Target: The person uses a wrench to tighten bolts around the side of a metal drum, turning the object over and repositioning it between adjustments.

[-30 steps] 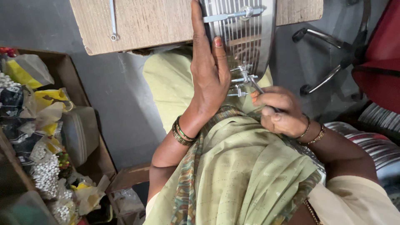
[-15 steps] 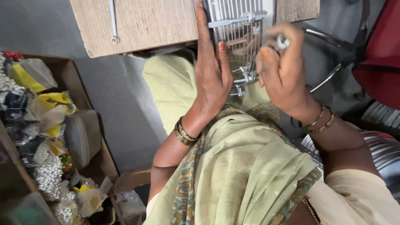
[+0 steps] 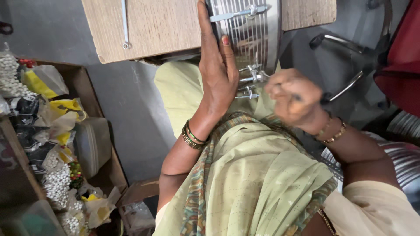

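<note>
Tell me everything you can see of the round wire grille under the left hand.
The wire grille is shiny metal with thin parallel bars inside a round rim, cut off by the picture's top edge. It lies on the wooden board. A flat bracket crosses its bars, and small bolts stick out at its near edge. The left hand rests flat on it; the blurred right hand is beside it.

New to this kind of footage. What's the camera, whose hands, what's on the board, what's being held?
One camera, worn on the person's head, looks down at their own two bare hands; no robot. The left hand lies flat against a round metal wire grille at the edge of a wooden board, where a spanner also lies. The right hand is closed in a blurred fist beside the grille's small metal clips; what it grips cannot be told. Bags of white beads sit in a box to one side.
</note>
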